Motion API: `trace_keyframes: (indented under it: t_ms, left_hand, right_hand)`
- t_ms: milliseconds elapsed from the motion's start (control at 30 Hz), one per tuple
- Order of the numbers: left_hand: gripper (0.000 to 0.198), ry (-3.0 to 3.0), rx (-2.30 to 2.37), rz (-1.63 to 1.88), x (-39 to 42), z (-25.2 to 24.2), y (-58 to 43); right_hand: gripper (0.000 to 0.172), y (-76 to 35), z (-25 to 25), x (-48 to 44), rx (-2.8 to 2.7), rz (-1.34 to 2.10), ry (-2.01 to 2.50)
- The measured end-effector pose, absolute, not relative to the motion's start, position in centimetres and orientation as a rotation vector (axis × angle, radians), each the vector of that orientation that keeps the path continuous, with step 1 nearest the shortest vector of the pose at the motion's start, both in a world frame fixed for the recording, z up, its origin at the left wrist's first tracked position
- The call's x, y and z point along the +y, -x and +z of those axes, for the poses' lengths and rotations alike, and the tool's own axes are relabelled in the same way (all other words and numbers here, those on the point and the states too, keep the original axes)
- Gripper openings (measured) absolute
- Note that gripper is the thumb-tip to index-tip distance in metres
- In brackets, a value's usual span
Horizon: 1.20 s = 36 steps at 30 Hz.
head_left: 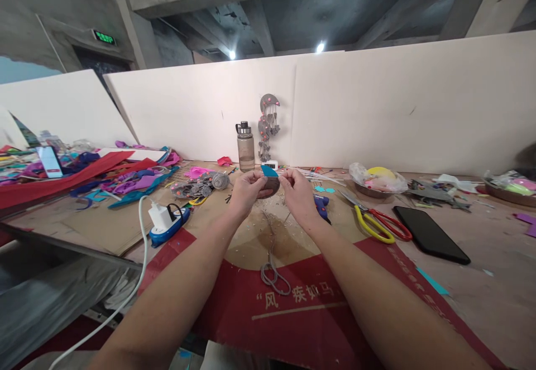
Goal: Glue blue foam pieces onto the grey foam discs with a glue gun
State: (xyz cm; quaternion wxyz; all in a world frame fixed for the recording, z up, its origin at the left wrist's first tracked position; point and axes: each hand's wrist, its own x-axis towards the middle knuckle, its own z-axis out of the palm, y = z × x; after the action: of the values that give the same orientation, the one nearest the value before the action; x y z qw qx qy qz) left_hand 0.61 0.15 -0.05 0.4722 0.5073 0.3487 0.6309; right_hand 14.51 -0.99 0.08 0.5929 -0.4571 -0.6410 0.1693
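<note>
Fingers of my left hand (pixel 247 193) pinch the left edge of a dark round piece (pixel 270 188) in the head view, the only view I have from here. It is held up at the centre, just above the worktable, with a pointed teal piece (pixel 269 171) against its upper edge. My right hand (pixel 298 193) is bunched at the right edge, close to the left; I cannot tell whether its fingertips grip or merely touch. Below lies a grey cord (pixel 271 258), looped on a red-and-brown sheet (pixel 234 314) scattered with pale crumbs. To do this well, I would keep the left pinch firm but light, brace the right fingertips opposite, and hold both pieces level so the teal one does not slide. I would also leave the cord slack and mind the blue tool (pixel 321 207), probably a glue gun, partly hidden beside my right hand. Scissors (pixel 360 219) with yellow and red handles rest farther right, well apart from my fingers, near a black phone (pixel 431 234).
</note>
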Motion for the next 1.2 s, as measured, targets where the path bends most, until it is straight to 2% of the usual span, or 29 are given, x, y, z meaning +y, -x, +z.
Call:
trace_keyframes:
  t_ms: [267,533,733,900,1200]
  left_hand:
    - [0.023,-1.243,0.833,1.539,0.0,0.1,-0.8]
    - [0.027,-1.252,0.808,1.535,-0.3,0.3,-0.7]
    - [0.027,-1.266,0.785,1.530,0.0,0.1,-0.5]
    - [0.028,-1.268,0.781,1.531,0.1,0.0,-0.5]
    - [0.032,-1.248,0.805,1.499,0.0,0.1,-0.4]
  right_hand:
    - [0.016,-14.6,-0.2,-0.5,-1.479,0.361,1.075]
    - [0.026,-14.9,0.2,-0.6,-1.476,0.464,1.060]
    - [0.026,-15.1,0.2,-0.1,-1.467,0.525,1.048]
    - [0.025,-14.8,0.2,0.1,-1.386,0.709,1.020]
    - [0.013,-14.3,0.6,-0.5,-1.170,1.150,0.896]
